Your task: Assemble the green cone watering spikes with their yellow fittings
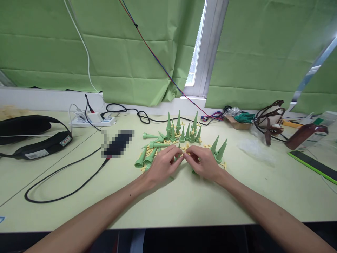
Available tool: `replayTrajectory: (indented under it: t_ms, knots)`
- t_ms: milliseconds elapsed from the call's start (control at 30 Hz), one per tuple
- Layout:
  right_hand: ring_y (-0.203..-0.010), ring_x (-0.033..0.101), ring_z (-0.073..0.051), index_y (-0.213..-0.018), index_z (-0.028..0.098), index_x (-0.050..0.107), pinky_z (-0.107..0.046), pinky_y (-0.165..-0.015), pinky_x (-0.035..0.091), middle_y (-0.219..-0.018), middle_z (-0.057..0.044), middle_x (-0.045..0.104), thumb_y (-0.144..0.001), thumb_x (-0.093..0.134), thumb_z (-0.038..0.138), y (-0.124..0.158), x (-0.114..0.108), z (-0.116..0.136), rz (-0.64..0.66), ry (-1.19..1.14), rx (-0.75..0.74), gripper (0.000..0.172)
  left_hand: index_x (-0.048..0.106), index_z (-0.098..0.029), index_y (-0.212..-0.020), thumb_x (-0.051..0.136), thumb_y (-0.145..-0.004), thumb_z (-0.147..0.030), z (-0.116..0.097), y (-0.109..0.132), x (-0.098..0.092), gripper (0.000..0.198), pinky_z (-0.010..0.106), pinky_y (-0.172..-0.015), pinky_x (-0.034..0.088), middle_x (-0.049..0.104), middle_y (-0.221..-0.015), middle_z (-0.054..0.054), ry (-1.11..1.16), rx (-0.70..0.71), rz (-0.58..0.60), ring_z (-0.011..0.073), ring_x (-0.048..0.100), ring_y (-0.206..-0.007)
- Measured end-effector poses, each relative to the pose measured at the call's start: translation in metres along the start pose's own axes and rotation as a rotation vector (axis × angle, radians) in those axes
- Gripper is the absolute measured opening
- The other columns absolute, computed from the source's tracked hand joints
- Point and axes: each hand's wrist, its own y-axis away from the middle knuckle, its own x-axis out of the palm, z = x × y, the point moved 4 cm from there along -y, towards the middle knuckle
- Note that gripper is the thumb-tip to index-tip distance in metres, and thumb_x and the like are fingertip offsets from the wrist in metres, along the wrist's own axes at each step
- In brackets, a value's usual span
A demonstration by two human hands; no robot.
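Observation:
My left hand (166,162) and my right hand (202,161) meet at the middle of the table, fingertips pinched close together. A small yellow piece (183,153) shows between the fingertips; its shape is mostly hidden. Behind my hands several green cones (183,135) stand upright among small yellow pieces. Other green cones (141,158) lie on their sides left of my left hand, with yellow pieces around them. Two more upright cones (220,151) stand just beyond my right hand.
On the pale table (168,207), a black device (118,144) with a cable, a power strip (93,121) and black headgear (44,144) are at left. A cardboard box (238,123), plastic wrap, a brown bottle (306,136) and a green-edged phone (314,165) are at right.

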Motion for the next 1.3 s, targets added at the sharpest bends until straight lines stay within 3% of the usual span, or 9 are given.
replayTrajectory:
  t_ms: [133,300,433,533,667,833,1100,1300]
  knots:
    - [-0.053,0.044,-0.01,-0.075,0.019,0.053,-0.022,-0.052,0.035,-0.061,0.002,0.05,-0.093,0.05,0.023,0.0,-0.001,0.0,-0.027,0.011,-0.021,0.02,0.048,-0.02,-0.092,0.053,-0.092,-0.033,0.003,0.002,0.002,0.013,0.024,-0.053,0.035,0.052,-0.077,-0.002,0.017,-0.093,-0.014,0.0091,0.044,-0.055]
    - [-0.052,0.045,-0.01,-0.075,0.019,0.054,-0.023,-0.052,0.037,-0.06,0.002,0.051,-0.093,0.051,0.023,0.001,-0.004,0.001,-0.097,0.038,-0.023,0.019,0.04,-0.022,-0.109,0.058,-0.088,-0.03,0.008,0.003,0.003,0.028,0.025,-0.055,0.039,0.055,-0.098,0.002,0.04,-0.164,-0.049,0.0084,0.049,-0.057]
    - [-0.051,0.045,-0.01,-0.079,0.019,0.056,-0.024,-0.052,0.038,-0.061,0.002,0.053,-0.094,0.051,0.024,0.0,-0.006,0.001,-0.137,0.052,-0.018,0.017,0.043,-0.022,-0.112,0.056,-0.09,-0.03,0.011,0.001,0.004,0.027,0.029,-0.061,0.043,0.056,-0.107,0.004,0.007,-0.202,0.029,0.0093,0.051,-0.059]
    - [-0.053,0.047,-0.011,-0.081,0.019,0.057,-0.024,-0.054,0.039,-0.063,0.001,0.055,-0.095,0.051,0.024,0.0,-0.007,0.001,-0.151,0.062,-0.018,0.015,0.049,-0.02,-0.097,0.051,-0.092,-0.03,0.012,0.001,0.007,0.011,0.03,-0.063,0.042,0.058,-0.094,0.002,-0.046,-0.207,0.121,0.0122,0.053,-0.06]
    - [-0.055,0.049,-0.011,-0.085,0.019,0.059,-0.024,-0.055,0.041,-0.067,0.0,0.059,-0.095,0.052,0.024,-0.001,-0.007,0.0,-0.151,0.062,0.001,0.013,0.046,-0.02,-0.079,0.048,-0.093,-0.031,0.014,0.001,0.009,0.017,0.029,-0.059,0.038,0.055,-0.074,0.0,-0.1,-0.216,0.161,0.0164,0.054,-0.063]
    - [-0.055,0.049,-0.011,-0.085,0.018,0.059,-0.024,-0.055,0.041,-0.067,0.0,0.059,-0.094,0.053,0.023,-0.001,-0.006,0.0,-0.155,0.048,-0.007,0.012,0.043,-0.021,-0.078,0.048,-0.094,-0.034,0.01,-0.001,0.005,0.021,0.028,-0.056,0.035,0.053,-0.063,-0.003,-0.024,-0.243,0.08,0.014,0.05,-0.055]
    - [-0.054,0.047,-0.011,-0.084,0.017,0.06,-0.024,-0.053,0.04,-0.067,0.0,0.059,-0.094,0.054,0.021,-0.001,-0.006,-0.001,-0.167,0.011,-0.025,0.011,0.038,-0.021,-0.074,0.05,-0.094,-0.044,0.009,-0.005,-0.001,0.032,0.022,-0.044,0.033,0.046,-0.053,-0.006,0.345,-0.46,-0.035,0.0099,0.047,-0.044]
    - [-0.054,0.046,-0.01,-0.084,0.017,0.06,-0.024,-0.053,0.039,-0.066,0.0,0.058,-0.093,0.055,0.02,0.0,-0.005,-0.002,-0.158,-0.011,-0.016,0.011,0.038,-0.021,-0.076,0.052,-0.093,-0.045,0.011,-0.003,0.003,0.032,0.021,-0.044,0.036,0.047,-0.051,-0.007,0.523,-0.464,-0.034,0.0097,0.049,-0.044]
